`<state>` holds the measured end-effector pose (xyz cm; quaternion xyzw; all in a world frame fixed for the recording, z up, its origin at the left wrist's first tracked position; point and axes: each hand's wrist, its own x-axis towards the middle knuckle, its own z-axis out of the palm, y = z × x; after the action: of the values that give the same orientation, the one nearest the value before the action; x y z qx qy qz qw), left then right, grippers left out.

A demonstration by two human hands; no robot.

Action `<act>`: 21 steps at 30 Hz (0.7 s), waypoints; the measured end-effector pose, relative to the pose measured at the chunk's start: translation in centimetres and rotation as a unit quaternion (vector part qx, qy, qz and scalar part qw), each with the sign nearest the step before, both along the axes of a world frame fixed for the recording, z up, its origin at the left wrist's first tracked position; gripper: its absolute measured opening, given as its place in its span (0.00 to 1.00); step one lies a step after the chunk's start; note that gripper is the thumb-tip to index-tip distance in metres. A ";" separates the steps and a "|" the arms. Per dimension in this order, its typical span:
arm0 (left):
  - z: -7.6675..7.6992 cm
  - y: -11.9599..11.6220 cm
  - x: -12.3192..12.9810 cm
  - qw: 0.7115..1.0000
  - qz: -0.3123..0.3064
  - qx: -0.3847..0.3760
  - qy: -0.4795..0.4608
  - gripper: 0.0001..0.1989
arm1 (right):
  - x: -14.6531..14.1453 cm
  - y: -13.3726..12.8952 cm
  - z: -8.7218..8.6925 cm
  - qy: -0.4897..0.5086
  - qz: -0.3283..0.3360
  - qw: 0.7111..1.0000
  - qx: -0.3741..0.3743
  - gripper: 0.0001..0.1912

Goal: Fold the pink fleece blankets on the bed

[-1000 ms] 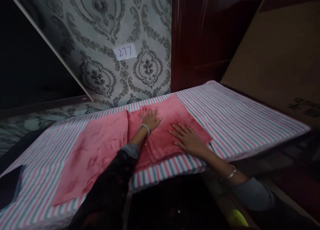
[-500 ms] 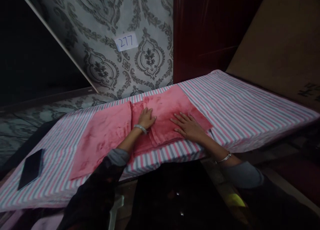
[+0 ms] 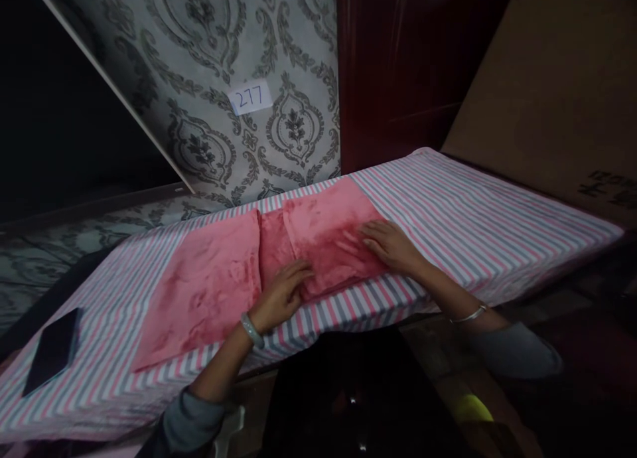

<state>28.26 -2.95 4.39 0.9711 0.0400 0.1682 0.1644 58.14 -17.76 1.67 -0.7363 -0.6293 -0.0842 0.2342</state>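
Note:
A pink plush cloth (image 3: 209, 279) lies on a striped sheet (image 3: 438, 212), its two ends folded inward with a darker strip between them. My left hand (image 3: 283, 292), a bracelet at the wrist, rests near the front edge of the right folded part, fingers extended and slightly bent. On the right edge of that same part lies my right hand (image 3: 391, 245), its fingers stretched over the fabric, a thin bangle on the wrist. Neither hand grips anything visible.
A dark phone (image 3: 54, 352) lies at the sheet's left end. Behind stand a patterned wall with a paper (image 3: 251, 97) marked 277, a dark red panel (image 3: 388, 66) and, at right, a cardboard box (image 3: 557, 99).
My left hand has moved down toward me, to the cloth's front edge. My right hand has shifted slightly right, to the cloth's right edge, which now lies further in. The view has shifted a little.

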 end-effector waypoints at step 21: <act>0.8 0.3 0.0 0.997 0.001 -0.005 0.072 0.18 | 0.5 -0.1 -1.7 -0.018 -0.086 0.990 -0.107 0.29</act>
<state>28.29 -2.62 5.18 0.9798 0.0537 0.0979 0.1661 58.63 -17.83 -0.07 -0.8069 -0.5731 -0.0493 0.1346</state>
